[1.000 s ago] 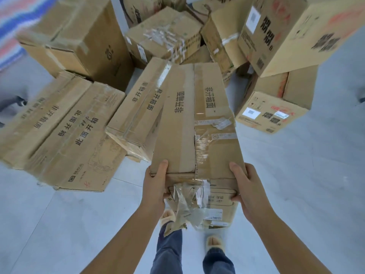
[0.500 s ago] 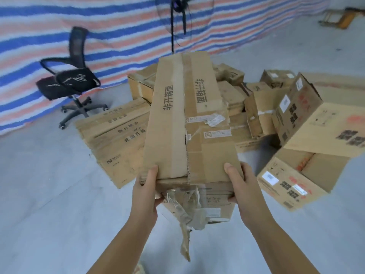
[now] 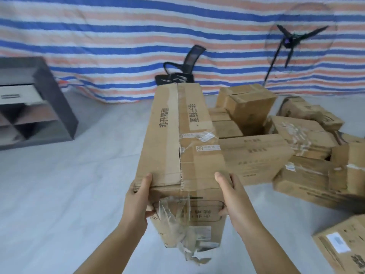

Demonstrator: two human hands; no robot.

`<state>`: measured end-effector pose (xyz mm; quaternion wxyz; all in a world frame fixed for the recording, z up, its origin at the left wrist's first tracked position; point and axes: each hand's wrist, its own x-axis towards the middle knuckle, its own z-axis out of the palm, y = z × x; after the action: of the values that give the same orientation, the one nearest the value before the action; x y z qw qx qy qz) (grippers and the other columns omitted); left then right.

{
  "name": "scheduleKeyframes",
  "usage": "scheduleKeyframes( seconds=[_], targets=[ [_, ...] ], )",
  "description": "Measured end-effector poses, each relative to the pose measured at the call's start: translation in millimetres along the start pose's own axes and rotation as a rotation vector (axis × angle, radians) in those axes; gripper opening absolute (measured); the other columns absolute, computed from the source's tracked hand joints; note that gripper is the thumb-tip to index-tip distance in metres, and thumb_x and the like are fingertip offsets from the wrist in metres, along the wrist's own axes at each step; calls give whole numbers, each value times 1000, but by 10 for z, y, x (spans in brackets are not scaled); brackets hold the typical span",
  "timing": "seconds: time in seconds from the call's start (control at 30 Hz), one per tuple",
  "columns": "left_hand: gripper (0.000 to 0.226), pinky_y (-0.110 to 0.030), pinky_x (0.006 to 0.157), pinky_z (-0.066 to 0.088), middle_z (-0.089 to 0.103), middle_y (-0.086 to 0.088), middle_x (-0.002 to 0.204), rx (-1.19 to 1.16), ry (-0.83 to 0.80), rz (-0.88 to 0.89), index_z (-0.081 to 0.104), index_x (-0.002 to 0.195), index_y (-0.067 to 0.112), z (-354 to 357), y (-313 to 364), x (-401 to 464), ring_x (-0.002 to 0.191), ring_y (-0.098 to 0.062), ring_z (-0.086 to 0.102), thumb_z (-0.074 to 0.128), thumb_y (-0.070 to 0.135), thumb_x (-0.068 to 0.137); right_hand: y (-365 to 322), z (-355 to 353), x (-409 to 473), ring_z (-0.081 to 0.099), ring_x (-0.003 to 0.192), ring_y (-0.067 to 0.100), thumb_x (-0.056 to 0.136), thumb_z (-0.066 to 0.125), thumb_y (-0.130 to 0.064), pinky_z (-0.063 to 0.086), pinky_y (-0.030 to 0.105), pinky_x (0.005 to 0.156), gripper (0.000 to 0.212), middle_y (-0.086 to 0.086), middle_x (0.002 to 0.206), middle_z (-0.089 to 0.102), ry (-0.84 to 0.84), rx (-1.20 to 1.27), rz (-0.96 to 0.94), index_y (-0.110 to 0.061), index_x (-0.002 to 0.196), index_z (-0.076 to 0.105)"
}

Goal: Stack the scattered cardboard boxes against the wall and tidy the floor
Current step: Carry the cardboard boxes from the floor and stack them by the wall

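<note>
Between the two hands in the head view, a long cardboard box [image 3: 181, 139] is carried lengthwise, its near end at the person's body and its far end pointing toward the striped tarpaulin wall [image 3: 138, 36]. The left hand [image 3: 138, 202] clasps the near left corner, thumb laid on the top face and fingers curled under the end panel. The right hand [image 3: 231, 196] mirrors it on the near right corner, thumb on top, fingers wrapped onto the end face. Both hands are closed round the box. Holding it at the near end, one hand per side, probably keeps the long load level and lets the person aim it ahead. Torn clear packing tape [image 3: 177, 224] hangs loose from the near end, between the wrists.

To the right, from mid-distance to near, lies the heap of scattered boxes [image 3: 286, 151], some tipped over, resting on the pale floor [image 3: 69, 184]; one more labelled box [image 3: 343, 246] sits at the near right edge. Far left stands a grey shelf unit [image 3: 39, 99]. An office chair [image 3: 183, 72] and a standing fan [image 3: 292, 40] are against the wall, the chair partly hidden by the carried box.
</note>
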<state>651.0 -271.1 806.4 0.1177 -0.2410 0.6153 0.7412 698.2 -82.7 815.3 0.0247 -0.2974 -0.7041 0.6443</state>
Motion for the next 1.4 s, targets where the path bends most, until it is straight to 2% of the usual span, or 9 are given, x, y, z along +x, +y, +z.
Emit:
scheduleKeyframes(
  seconds=[0.2,0.3,0.47,0.57,0.73,0.97,1.17,1.3,1.4],
  targets=[
    [13,-52,89,48,57,2,78,-88,199,-16,56,87,21,-1617,-174,-537,71,-12,55,59,34,91,340,1091,-992,51,81,8,94,49,-45,50,57,90,19,-9,99,54,-188,-100,20,-29,104,51],
    [19,-48,75,47,56,-2,77,-145,303,-12,59,92,17,-2464,-354,-809,68,-18,55,61,36,90,496,1653,-1502,50,82,7,93,49,-46,48,57,89,21,-11,100,53,-323,-151,43,-28,104,51],
    [30,-40,61,37,46,-4,55,-241,467,-35,57,93,10,-3565,-561,-1230,53,-24,40,61,39,89,659,2437,-2162,48,84,3,92,50,-46,49,60,87,20,-15,99,52,-509,-240,71,-29,102,51],
    [30,-35,55,34,47,-6,58,-303,565,-41,57,94,11,-4094,-569,-1380,53,-24,39,60,40,89,653,2916,-2449,45,83,1,93,49,-46,50,58,85,22,-20,98,49,-617,-290,97,-28,107,50],
    [26,-41,64,37,47,-6,73,-387,706,-60,58,94,15,-4663,-570,-1373,68,-23,47,60,41,89,657,3664,-2624,47,88,7,94,48,-44,51,58,85,26,-22,97,47,-737,-405,96,-26,114,48],
    [15,-47,75,49,60,5,86,-492,889,-75,58,94,23,-5200,-354,-1069,71,-11,56,56,38,93,619,4765,-2488,39,101,17,95,48,-42,51,59,80,26,-21,94,44,-912,-514,93,-24,114,45],
    [14,-53,86,50,59,9,88,-619,1043,-108,57,94,25,-5806,-189,-773,77,-8,55,55,39,93,547,5834,-2504,46,82,4,95,47,-43,50,58,83,25,-20,95,48,-1105,-627,73,-23,110,47],
    [24,-54,89,48,62,3,94,-701,1140,-131,57,103,23,-6220,-242,-762,83,-14,59,53,44,93,558,6493,-2732,55,103,14,92,51,-46,47,55,94,25,-14,107,57,-1240,-677,38,-24,104,52],
    [21,-55,91,48,61,1,93,-777,1203,-142,56,95,25,-6616,-275,-784,83,-18,58,53,46,92,612,6990,-2996,56,107,16,91,54,-47,44,54,98,28,-12,107,58,-1319,-735,-17,-23,104,53]
  ],
)
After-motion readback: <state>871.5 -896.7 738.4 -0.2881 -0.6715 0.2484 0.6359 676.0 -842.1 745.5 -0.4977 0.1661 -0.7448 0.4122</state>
